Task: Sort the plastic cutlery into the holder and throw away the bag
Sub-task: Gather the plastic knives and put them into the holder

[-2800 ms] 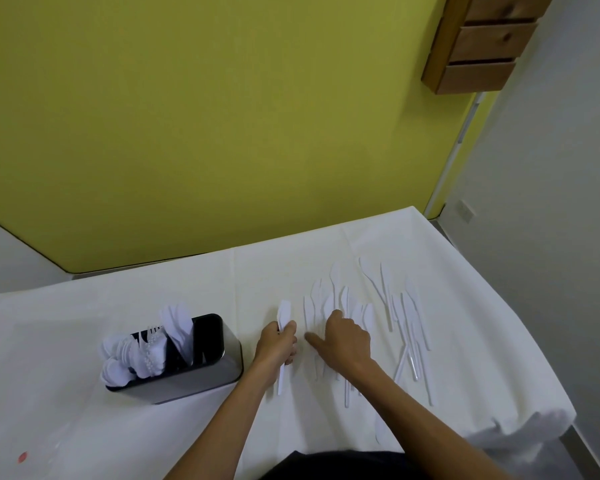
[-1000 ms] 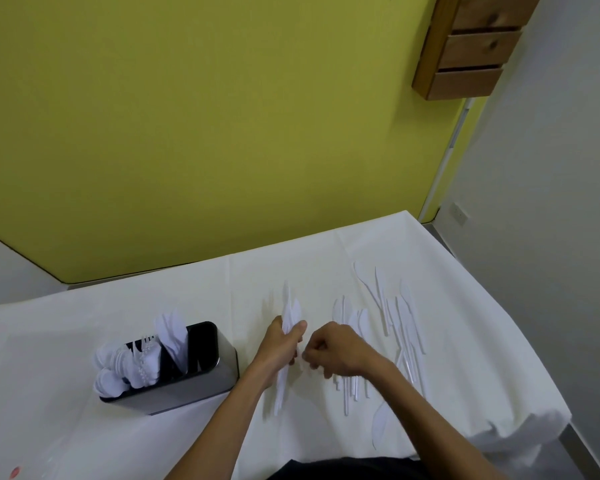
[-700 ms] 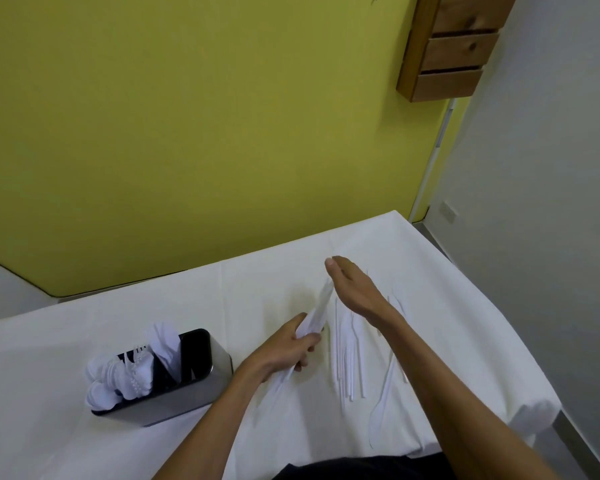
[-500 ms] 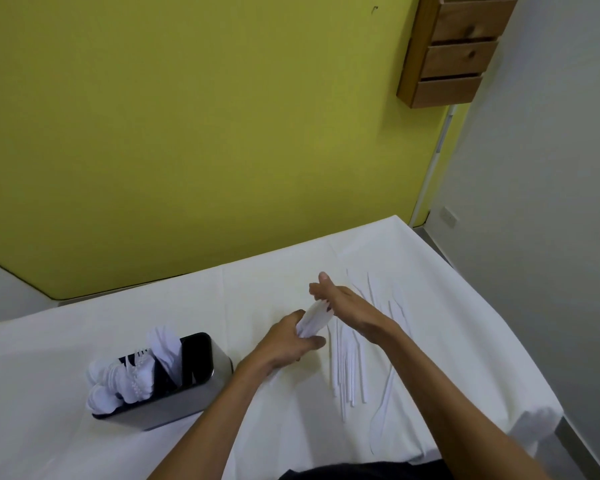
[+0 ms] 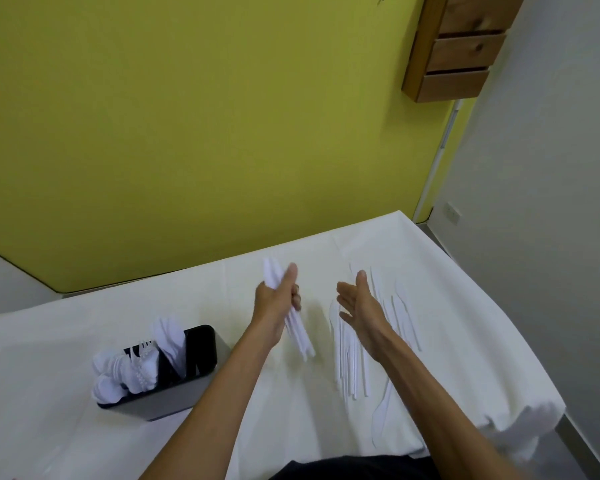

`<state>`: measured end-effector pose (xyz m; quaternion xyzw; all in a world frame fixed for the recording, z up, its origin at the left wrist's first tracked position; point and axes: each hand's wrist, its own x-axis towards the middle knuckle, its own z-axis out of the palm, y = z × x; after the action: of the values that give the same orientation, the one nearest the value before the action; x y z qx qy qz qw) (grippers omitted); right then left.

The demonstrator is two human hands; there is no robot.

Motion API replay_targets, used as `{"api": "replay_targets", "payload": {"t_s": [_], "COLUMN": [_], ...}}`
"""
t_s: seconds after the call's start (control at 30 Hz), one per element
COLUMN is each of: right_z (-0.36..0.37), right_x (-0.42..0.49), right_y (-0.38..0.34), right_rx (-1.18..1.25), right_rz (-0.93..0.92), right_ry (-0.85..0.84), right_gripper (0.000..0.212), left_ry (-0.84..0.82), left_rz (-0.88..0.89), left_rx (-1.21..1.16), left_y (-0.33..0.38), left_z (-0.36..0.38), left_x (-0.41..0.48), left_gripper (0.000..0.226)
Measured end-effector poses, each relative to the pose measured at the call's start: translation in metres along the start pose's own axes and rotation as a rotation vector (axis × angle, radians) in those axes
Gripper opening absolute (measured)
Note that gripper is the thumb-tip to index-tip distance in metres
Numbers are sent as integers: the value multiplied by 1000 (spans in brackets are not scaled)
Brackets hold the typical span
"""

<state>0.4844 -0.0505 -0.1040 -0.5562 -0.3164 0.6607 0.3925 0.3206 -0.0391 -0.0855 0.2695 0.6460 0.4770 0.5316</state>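
My left hand [image 5: 277, 304] grips a bundle of white plastic knives [image 5: 300, 336] above the table, blades pointing away from me. My right hand [image 5: 359, 306] hovers beside it, fingers straight, holding nothing. Under and right of my right hand several more white knives [image 5: 352, 368] lie on the white tablecloth [image 5: 84, 327]. A single white piece of cutlery [image 5: 380, 415] lies near the front edge. The dark holder [image 5: 187, 386] stands at the left; white spoons and forks fill its left sections, and its right section looks dark.
The table's right edge drops off by a grey wall. A yellow wall runs along the back. A wooden drawer unit [image 5: 459, 46] hangs at the upper right. No bag is in view.
My left hand has gathered knives into a bundle and lifted it off the table. My right hand, which was pressing against the bundle's end, has drawn away to the right.
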Motion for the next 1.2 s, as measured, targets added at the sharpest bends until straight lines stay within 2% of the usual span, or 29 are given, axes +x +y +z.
{"api": "replay_targets", "payload": {"t_s": [0.07,0.13,0.27,0.33,0.4,0.5,0.6,0.8,0.87,0.93,1.1,1.2], "right_z": [10,23,42,50,66,92,118,156,164,168,169,171], "right_x": [-4,-10,-11,-7,-10,-16,-24,-44,-51,-53,-46,-48], "right_y": [13,20,14,11,11,16,18,37,44,52,61,61], "right_rx": [167,355,615,648,642,473,130,-498,-607,-702,-812,-833], "right_rz": [111,232,303,286,309,270,158,-333,-454,-572,-632,-626], "right_ry": [58,68,-11,-52,-99,-173,-192,-343,-404,-446,-459,-461], "right_gripper": [76,71,65,66,57,37,19,34,36,37,44,45], "left_ry": [103,166,197,192,213,268,381,576,620,658,682,701], "left_rz": [11,9,16,31,80,215,373,530,536,542,596,626], "left_rx": [-275,-407,-317,-312,-317,-260,-145,26,101,164,292,301], "left_y": [15,25,9,1,5,22,35,38,27,15,-8,-9], "left_z": [6,17,33,28,10,-24,-70,-137,-144,-145,-143,-144], "left_x": [-1,-6,-28,-36,-40,-49,-58,-69,-69,-68,-65,-63], "left_gripper": [37,40,48,50,51,49,44,57,50,32,36,22]}}
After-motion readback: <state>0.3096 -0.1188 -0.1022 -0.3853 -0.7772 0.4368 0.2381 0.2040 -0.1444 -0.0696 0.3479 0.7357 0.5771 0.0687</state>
